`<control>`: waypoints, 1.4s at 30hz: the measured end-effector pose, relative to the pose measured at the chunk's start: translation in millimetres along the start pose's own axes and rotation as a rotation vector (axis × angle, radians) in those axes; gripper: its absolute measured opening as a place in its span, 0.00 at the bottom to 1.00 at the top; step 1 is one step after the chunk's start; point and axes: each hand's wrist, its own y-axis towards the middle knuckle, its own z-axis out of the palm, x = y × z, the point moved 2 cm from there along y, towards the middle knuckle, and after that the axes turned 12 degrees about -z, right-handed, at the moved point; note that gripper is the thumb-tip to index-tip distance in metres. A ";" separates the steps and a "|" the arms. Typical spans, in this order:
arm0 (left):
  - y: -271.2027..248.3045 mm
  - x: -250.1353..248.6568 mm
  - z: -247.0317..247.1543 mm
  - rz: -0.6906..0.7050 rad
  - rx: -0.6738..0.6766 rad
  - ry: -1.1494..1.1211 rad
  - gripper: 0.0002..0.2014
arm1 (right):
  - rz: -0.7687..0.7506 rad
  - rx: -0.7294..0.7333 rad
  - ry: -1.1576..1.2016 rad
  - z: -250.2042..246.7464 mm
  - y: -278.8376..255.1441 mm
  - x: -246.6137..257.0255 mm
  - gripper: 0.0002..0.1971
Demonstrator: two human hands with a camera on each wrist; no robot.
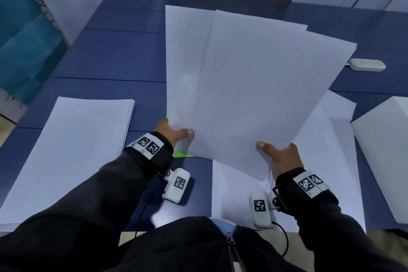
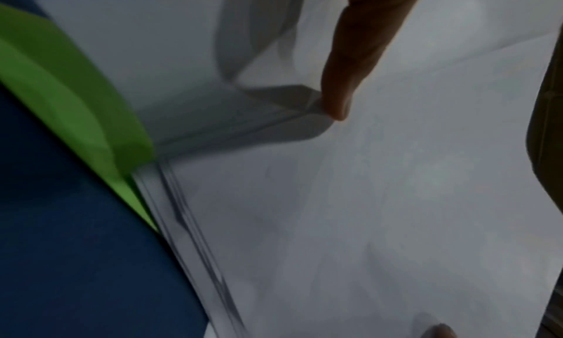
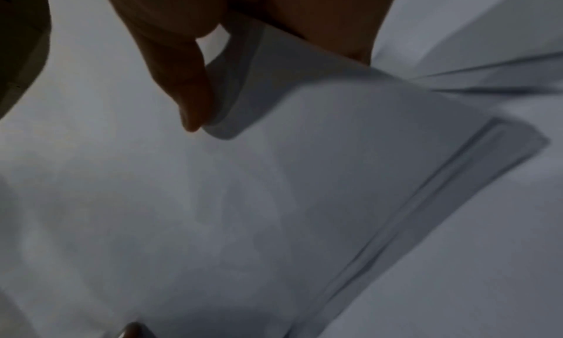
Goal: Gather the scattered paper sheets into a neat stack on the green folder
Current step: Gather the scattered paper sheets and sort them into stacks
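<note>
Sheets (image 1: 254, 86) held lengthwise, pointing away, fanned rightward.

No legible text, labels or numbers anywhere.

Two hands, left (image 1: 174, 132) and right (image 1: 280, 157), are holding one fanned bundle of sheets (image 1: 254, 86); its sheet count cannot be told. One green folder (image 1: 180, 153) is showing beneath it. One paper stack (image 1: 70, 157) is lying at 9 o'clock, loose sheets (image 1: 326, 172) at 4 o'clock, one power strip (image 1: 367, 65) and one white box (image 1: 384, 157) at 3 o'clock.
</note>
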 end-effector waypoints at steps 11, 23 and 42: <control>1.1 -12.2 -4.2 0.053 0.016 -0.247 0.21 | -0.083 0.013 0.124 7.6 8.1 9.0 0.09; -11.1 -32.5 4.3 0.099 0.069 -0.278 0.27 | -0.163 0.060 0.141 21.8 10.5 26.7 0.07; -14.6 -69.5 -0.7 0.251 0.167 -0.267 0.18 | -0.088 0.178 0.220 23.7 25.1 55.7 0.16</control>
